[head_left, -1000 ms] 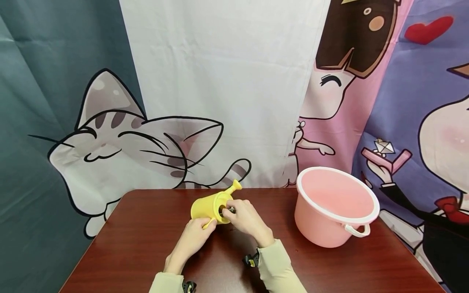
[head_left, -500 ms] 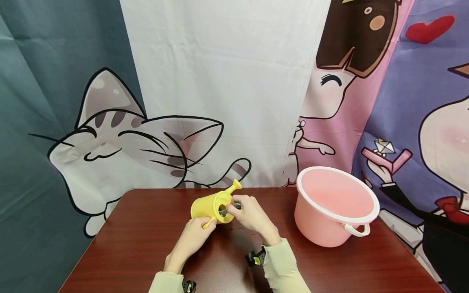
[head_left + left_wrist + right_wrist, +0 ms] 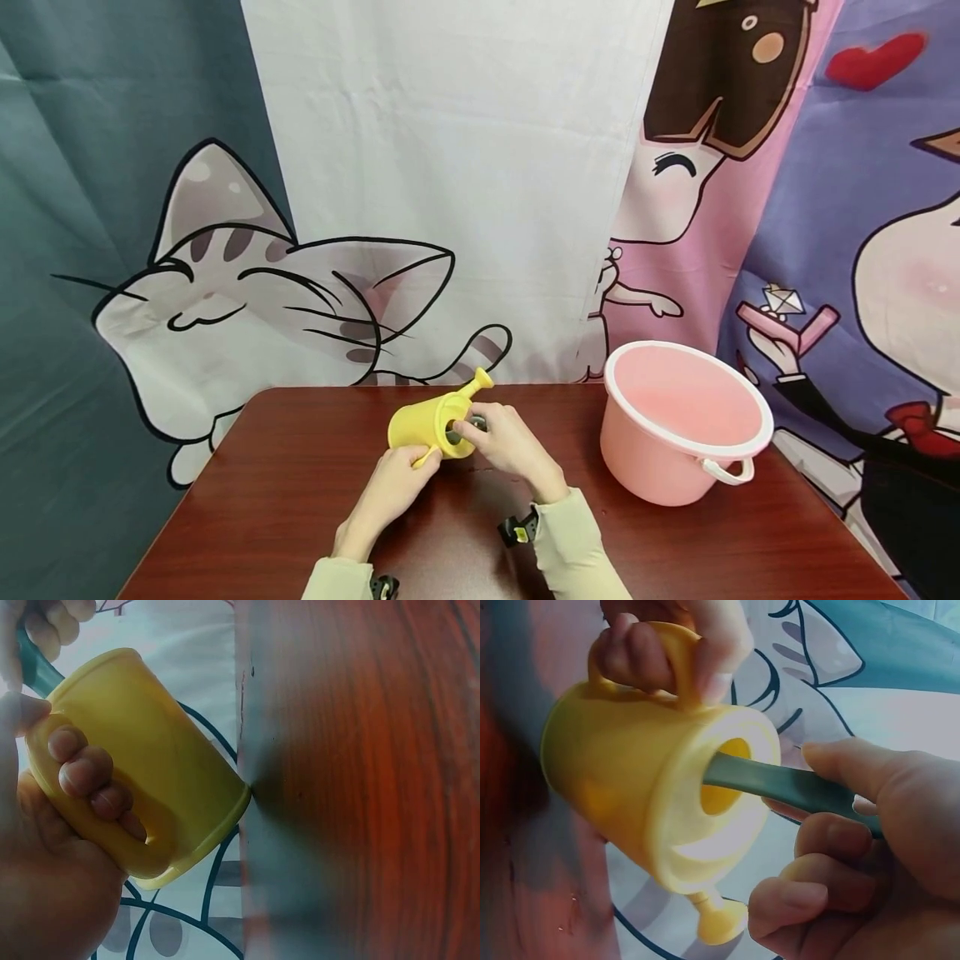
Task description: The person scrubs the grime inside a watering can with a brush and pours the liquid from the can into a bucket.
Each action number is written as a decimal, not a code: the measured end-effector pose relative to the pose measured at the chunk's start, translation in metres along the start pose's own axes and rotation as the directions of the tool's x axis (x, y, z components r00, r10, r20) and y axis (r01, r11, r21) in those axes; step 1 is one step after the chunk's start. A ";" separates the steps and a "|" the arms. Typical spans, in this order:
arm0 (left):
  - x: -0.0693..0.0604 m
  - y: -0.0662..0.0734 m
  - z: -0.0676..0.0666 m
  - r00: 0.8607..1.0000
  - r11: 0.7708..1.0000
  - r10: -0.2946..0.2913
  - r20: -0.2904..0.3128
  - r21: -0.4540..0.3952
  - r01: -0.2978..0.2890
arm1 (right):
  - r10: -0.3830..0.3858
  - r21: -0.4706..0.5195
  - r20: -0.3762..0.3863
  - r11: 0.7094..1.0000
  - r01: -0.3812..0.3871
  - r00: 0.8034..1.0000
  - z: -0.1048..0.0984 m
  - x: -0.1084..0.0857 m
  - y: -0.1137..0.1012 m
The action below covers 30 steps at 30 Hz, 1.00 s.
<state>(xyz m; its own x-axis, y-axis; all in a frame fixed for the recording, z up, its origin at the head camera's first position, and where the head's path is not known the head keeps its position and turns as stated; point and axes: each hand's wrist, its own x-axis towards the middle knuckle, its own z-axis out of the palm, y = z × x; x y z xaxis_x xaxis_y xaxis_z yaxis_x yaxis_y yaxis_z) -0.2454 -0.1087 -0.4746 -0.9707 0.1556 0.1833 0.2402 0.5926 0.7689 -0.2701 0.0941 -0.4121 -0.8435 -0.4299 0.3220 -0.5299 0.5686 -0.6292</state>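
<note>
We have two hands at work: the left hand [image 3: 405,479] grips the looped handle [image 3: 686,664] of the one yellow watering can [image 3: 420,422], fingers curled through it, and the right hand [image 3: 508,439] pinches a single dark green strip [image 3: 795,786] between thumb and fingers. The strip runs into the round hole in the can's top; we cannot see its far end, which the can hides, and in the head view the right fingers cover part of it. The can lies tilted between the hands, over the far half of the counter [image 3: 262,500], its top towards the right hand and its one spout [image 3: 477,383] pointing up and away. Below the hands we count two pale sleeves [image 3: 581,542] and two black wrist devices [image 3: 517,531], one to each arm. Farther right, well apart from the can, stands one pink bucket [image 3: 660,467] with a white rim and one white grip [image 3: 727,472] facing us. Behind the counter hangs a printed backdrop [image 3: 450,125], on which we count one grey cat [image 3: 217,300] and one red heart [image 3: 876,62].
</note>
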 end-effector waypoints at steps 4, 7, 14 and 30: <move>-0.002 -0.001 -0.001 1.000 1.000 -0.012 -0.003 -0.008 0.012 | 0.018 0.008 0.048 1.000 -0.018 0.999 0.008 0.001 0.003; -0.003 -0.002 -0.001 1.000 1.000 -0.011 0.002 -0.009 0.011 | 0.019 0.002 0.061 1.000 -0.019 0.998 0.011 0.001 0.006; -0.003 -0.003 0.000 1.000 1.000 0.018 -0.010 -0.002 -0.018 | -0.028 -0.020 0.079 0.999 0.030 0.996 0.016 0.002 0.007; 0.000 -0.003 0.001 1.000 1.000 0.015 0.003 -0.004 -0.015 | -0.044 0.097 0.126 0.995 0.032 0.991 -0.008 -0.002 0.010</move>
<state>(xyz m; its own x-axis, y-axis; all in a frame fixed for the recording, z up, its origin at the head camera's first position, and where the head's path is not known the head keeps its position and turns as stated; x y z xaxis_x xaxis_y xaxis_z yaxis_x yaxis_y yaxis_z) -0.2458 -0.1100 -0.4772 -0.9668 0.1669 0.1934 0.2550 0.5869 0.7685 -0.2749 0.1064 -0.4134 -0.8017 -0.5394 0.2575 -0.5454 0.4839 -0.6843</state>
